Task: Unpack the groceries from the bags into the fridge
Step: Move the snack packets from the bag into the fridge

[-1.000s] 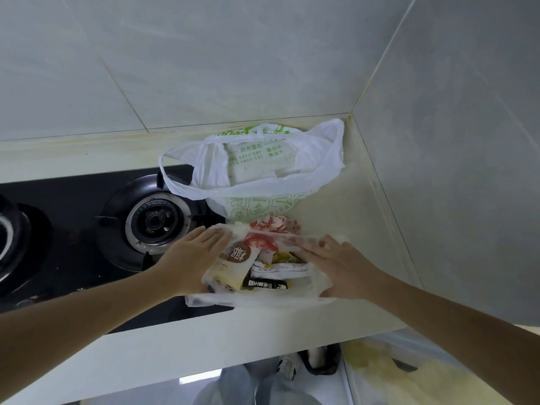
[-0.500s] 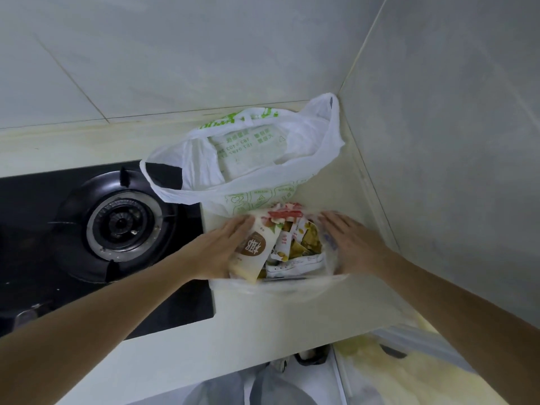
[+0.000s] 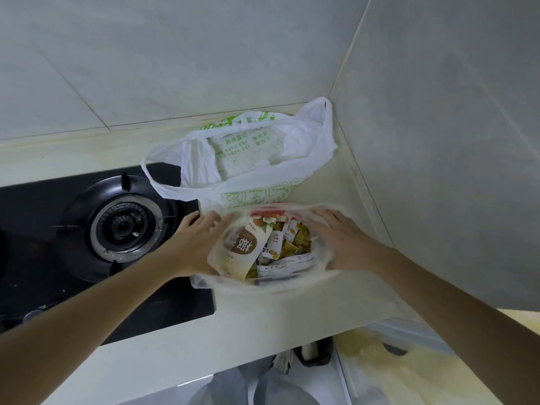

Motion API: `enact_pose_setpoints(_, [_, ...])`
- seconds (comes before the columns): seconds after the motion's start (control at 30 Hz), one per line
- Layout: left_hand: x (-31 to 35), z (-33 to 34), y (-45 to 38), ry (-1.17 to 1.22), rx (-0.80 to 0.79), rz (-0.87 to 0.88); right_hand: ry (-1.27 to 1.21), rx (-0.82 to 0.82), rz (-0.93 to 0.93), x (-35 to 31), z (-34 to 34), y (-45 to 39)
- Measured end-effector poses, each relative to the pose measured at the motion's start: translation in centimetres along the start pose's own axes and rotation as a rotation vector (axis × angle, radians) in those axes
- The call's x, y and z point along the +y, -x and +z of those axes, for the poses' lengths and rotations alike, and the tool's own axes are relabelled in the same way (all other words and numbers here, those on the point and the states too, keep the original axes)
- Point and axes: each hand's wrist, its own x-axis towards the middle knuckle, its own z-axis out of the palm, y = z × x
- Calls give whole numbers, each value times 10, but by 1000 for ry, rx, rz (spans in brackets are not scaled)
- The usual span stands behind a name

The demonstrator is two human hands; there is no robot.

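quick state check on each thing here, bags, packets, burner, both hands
clear bag: mouth spread open by both hands
packets: inside clear bag
white bag: open, standing in corner
burner: unlit
left hand: flat on bag side
right hand: flat on bag side

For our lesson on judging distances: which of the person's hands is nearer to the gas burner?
Left. The left hand lies at the stove's right edge, just right of the gas burner; the right hand is farther right, beyond the clear bag of snack packets.
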Motion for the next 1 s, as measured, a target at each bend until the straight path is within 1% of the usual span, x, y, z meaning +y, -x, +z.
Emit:
enact_pose_setpoints(0.07, [-4,-11,9,236,-71,-1,-140,-25,19,-8,-17,9])
enact_pose_setpoints(0.1, [-5,-16,15,283,-49,5,-228,-25,26,-11,-25,14])
enact_pose_setpoints(0.17, [-5,-23,27,201,87,29,-398,43,57,-18,-41,24])
enact_pose_setpoints(0.2, [-4,-24,32,134,166,54,-464,140,76,-22,-47,29])
enact_pose_setpoints(0.23, [-2,-23,36,100,243,85,-505,282,91,-26,-52,33])
enact_pose_setpoints(0.3, [6,-22,40,108,381,110,-538,583,96,-37,-57,38])
enact_pose_setpoints(0.33, [11,-24,41,123,446,96,-525,705,83,-44,-58,39])
enact_pose_setpoints(0.4, [18,-29,42,117,518,22,-403,876,79,-57,-58,37])
enact_pose_setpoints(0.43, [19,-29,42,80,510,-29,-292,928,96,-61,-57,35])
enact_pose_setpoints(0.5, [22,-30,43,-6,443,-120,-108,972,103,-66,-54,33])
enact_pose_setpoints(0.57, [25,-32,44,-51,428,-104,-58,975,40,-72,-50,30])
enact_pose_setpoints(0.63, [33,-36,45,-88,475,9,-32,929,-75,-85,-40,26])
enact_pose_setpoints(0.7, [46,-35,44,-64,468,114,7,807,-180,-99,-24,20])
enact_pose_setpoints(0.73, [54,-33,42,-51,425,127,40,727,-200,-104,-14,16])
enact_pose_setpoints(0.83, [78,-15,32,-68,212,57,152,478,-141,-113,20,0])
enact_pose_setpoints(0.9, [88,-4,24,-103,74,-25,170,375,-69,-114,34,-9])
enact_pose_setpoints(1.0, [86,7,17,-84,76,-97,135,342,51,-112,40,-17])
